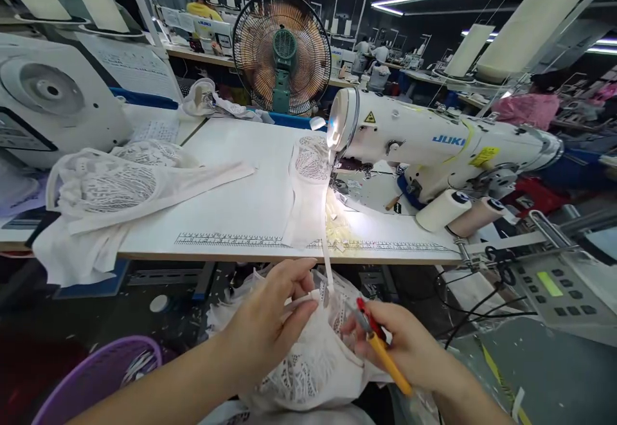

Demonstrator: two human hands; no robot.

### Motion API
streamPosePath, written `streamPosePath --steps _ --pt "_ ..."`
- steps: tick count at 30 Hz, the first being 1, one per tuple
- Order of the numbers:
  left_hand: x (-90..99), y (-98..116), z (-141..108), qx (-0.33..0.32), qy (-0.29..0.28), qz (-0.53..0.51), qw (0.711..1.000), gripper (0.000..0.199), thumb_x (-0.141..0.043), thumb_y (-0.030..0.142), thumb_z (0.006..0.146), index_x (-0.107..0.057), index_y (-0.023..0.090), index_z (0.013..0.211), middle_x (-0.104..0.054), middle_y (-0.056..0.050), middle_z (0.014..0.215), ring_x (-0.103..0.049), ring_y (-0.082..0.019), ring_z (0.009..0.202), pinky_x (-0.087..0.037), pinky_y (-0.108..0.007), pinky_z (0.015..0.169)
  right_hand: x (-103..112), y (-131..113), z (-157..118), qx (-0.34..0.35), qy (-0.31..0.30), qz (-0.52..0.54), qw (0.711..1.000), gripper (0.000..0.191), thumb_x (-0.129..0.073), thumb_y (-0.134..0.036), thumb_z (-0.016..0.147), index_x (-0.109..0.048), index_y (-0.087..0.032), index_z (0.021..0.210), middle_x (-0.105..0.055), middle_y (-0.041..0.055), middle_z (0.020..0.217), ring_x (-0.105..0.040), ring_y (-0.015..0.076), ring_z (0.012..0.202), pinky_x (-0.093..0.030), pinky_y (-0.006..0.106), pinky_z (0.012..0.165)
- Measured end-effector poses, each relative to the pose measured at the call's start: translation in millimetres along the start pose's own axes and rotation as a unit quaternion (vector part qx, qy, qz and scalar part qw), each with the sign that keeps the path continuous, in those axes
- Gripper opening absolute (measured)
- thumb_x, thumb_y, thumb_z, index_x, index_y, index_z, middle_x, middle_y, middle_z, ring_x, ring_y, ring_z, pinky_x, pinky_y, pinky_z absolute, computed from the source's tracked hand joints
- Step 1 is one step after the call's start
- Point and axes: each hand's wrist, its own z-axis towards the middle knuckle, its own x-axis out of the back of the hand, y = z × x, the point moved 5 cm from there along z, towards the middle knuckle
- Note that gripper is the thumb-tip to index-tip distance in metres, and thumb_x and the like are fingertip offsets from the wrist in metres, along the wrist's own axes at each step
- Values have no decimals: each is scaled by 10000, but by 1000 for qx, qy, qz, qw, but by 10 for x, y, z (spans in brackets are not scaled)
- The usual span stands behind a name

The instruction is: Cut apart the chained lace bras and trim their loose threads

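Note:
My left hand (272,316) pinches the edge of a white lace bra piece (308,364) hanging below the table edge. In my right hand (395,338) are small snips with an orange handle (389,364) and a red part, their blades pointing up and left beside the fabric. A narrow white strip (328,261) runs from the sewing machine (400,132) down over the table edge to the fabric near my left fingers. Another white lace part (312,180) lies on the table beside the needle area.
White bra pieces (110,187) lie on the table at left. Thread cones (443,209) stand at right, near a control panel (562,290). A fan (282,52) stands behind the table, and a purple basket (99,364) is at lower left. People sit far back.

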Motion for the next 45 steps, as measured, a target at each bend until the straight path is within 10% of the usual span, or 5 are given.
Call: streamPosePath --steps 12,17,32,40,45 --pt "62 109 24 10 29 28 999 449 -465 114 829 -348 263 1236 -522 -23 947 -557 -108 701 -525 -247 650 -96 -333 526 87 85 140 983 117 -603 -200 739 -486 -200 742 -529 3 727 -532 157 697 -454 290 621" --pt "-40 -35 -4 132 -96 9 987 155 -440 241 857 -581 180 832 -601 6 686 -567 -132 614 -454 -228 543 -72 -436 469 185 119 78 972 167 -567 -68 703 -473 -205 724 -566 6 719 -544 149 651 -436 281 580" --pt "-21 146 -12 -154 30 339 928 242 -388 98 854 -600 139 745 -528 -2 513 -447 -166 465 -292 -284 477 -69 -413 498 219 136 64 964 190 -566 -77 729 -438 -219 729 -619 22 789 -577 156 689 -477 293 608" --pt "28 -78 57 64 -67 71 993 340 -369 229 865 -547 177 579 -516 23 519 -496 -123 497 -364 -226 492 -81 -425 573 181 124 77 973 146 -573 -109 728 -465 -207 730 -631 34 777 -582 160 675 -464 281 573" --pt "191 -374 -62 285 -1 -123 951 231 -548 330 757 -600 170 599 -560 4 557 -497 -144 524 -399 -238 490 -176 -135 627 48 59 162 984 165 -648 -265 728 -527 -190 812 -628 47 851 -580 168 738 -473 307 661"
